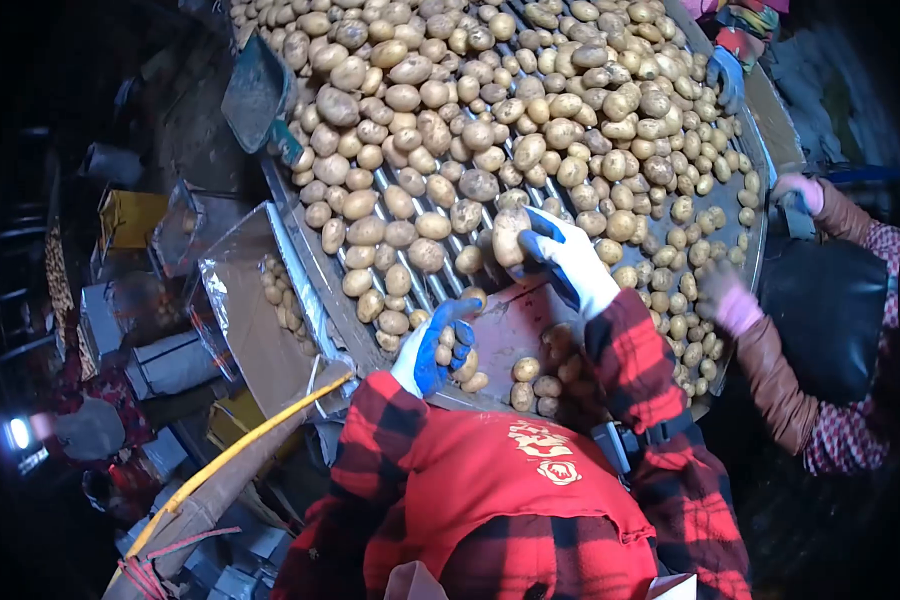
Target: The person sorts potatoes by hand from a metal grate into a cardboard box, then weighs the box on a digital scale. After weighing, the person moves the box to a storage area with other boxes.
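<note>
Left hand: the left hand (434, 348), in a blue-and-white glove, is curling over small potatoes at the near edge of the belt (410, 275); the fingers are bent narrow around one small potato (448, 338), though I cannot tell whether it is truly gripped or only touched.

Right hand: the right hand (562, 258), gloved the same way, is closing on a big potato (510, 236), thumb and fingers wrapping its right side; the potato is sticking out to the left of the palm.

Potatoes: a dense heap (490, 110) is lying on the belt beyond both hands, spreading away to the far end; a smaller cluster (536, 385) is sitting just below the right wrist, between the two red plaid sleeves.

Belt: metal rods are showing between the potatoes just ahead of the left hand.

Box: a lined box (255, 310) is standing to the left of the left hand, just beside the belt's edge, with a few potatoes lying in it.

Scoop: a grey scoop (258, 95) is resting at the belt's left edge, well ahead of the left hand.

Other people: to the right of the right hand, a co-worker's pink-gloved hand (725, 295) is reaching in among the potatoes; farther off, another blue-gloved hand (727, 75) is working at the belt's far right edge.
</note>
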`<action>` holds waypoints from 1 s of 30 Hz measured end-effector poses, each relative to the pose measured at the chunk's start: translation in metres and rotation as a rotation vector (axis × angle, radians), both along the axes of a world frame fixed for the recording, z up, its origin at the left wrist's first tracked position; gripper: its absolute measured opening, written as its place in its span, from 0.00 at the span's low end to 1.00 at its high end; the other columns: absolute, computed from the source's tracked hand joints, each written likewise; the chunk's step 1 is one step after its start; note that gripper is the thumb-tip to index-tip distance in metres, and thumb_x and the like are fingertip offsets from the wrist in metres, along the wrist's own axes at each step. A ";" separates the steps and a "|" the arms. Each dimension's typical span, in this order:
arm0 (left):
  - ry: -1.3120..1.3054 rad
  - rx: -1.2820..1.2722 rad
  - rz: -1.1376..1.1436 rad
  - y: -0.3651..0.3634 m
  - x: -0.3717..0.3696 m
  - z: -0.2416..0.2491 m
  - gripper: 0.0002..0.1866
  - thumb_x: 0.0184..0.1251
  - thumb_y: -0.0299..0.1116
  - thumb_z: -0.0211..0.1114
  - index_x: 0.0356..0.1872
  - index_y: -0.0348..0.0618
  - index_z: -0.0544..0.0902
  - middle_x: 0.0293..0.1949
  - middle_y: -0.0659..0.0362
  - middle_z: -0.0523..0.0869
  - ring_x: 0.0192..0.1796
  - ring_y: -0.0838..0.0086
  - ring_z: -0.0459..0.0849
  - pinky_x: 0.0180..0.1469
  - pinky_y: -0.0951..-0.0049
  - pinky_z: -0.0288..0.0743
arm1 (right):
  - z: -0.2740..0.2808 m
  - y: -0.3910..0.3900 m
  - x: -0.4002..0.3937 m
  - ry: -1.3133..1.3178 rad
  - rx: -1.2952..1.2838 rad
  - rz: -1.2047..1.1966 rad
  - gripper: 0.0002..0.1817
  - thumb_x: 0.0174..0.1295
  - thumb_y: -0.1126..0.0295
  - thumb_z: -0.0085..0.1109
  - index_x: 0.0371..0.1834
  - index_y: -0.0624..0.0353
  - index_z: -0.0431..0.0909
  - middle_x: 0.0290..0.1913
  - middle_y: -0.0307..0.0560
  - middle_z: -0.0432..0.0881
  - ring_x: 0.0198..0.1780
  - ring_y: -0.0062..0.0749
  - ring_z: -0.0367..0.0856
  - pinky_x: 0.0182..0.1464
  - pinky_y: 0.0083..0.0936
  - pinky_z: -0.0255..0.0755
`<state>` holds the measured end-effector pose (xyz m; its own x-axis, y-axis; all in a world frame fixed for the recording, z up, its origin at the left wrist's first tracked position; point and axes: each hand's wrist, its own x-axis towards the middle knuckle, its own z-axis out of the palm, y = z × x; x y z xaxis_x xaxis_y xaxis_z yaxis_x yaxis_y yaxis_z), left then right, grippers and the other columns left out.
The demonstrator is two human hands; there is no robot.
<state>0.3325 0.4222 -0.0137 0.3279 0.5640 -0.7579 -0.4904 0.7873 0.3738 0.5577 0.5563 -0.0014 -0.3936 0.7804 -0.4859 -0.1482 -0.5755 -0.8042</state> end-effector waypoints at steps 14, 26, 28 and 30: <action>0.040 0.318 -0.202 -0.064 -0.021 0.017 0.26 0.76 0.60 0.61 0.53 0.45 0.79 0.31 0.60 0.87 0.26 0.78 0.84 0.25 0.79 0.75 | 0.067 -0.121 -0.039 -0.586 0.564 0.534 0.26 0.65 0.65 0.68 0.66 0.61 0.79 0.58 0.57 0.86 0.59 0.42 0.86 0.62 0.34 0.76; -0.394 0.000 0.831 -0.244 -0.156 0.001 0.28 0.75 0.66 0.56 0.29 0.50 0.76 0.17 0.69 0.63 0.17 0.84 0.61 0.20 0.81 0.55 | 0.030 -0.138 -0.059 -0.372 0.664 0.453 0.20 0.68 0.73 0.61 0.63 0.65 0.80 0.52 0.55 0.87 0.53 0.41 0.86 0.58 0.32 0.77; -0.501 0.029 0.864 -0.251 -0.170 -0.011 0.28 0.74 0.66 0.58 0.29 0.50 0.76 0.18 0.69 0.65 0.18 0.84 0.62 0.21 0.81 0.55 | 0.042 -0.139 -0.060 -0.393 0.568 0.462 0.20 0.68 0.73 0.61 0.63 0.66 0.79 0.52 0.54 0.87 0.53 0.40 0.86 0.58 0.32 0.76; -0.609 0.063 0.869 -0.250 -0.188 -0.022 0.29 0.72 0.67 0.59 0.28 0.50 0.76 0.20 0.69 0.66 0.19 0.84 0.64 0.23 0.81 0.56 | 0.035 -0.137 -0.053 -0.472 0.723 0.517 0.21 0.68 0.74 0.62 0.63 0.66 0.79 0.54 0.55 0.86 0.55 0.40 0.86 0.59 0.33 0.76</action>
<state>0.1441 0.1722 -0.0359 0.1076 0.8192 -0.5633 -0.9933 0.0643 -0.0963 0.5048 0.4193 0.0335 -0.6565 0.7378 -0.1571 0.4060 0.1700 -0.8979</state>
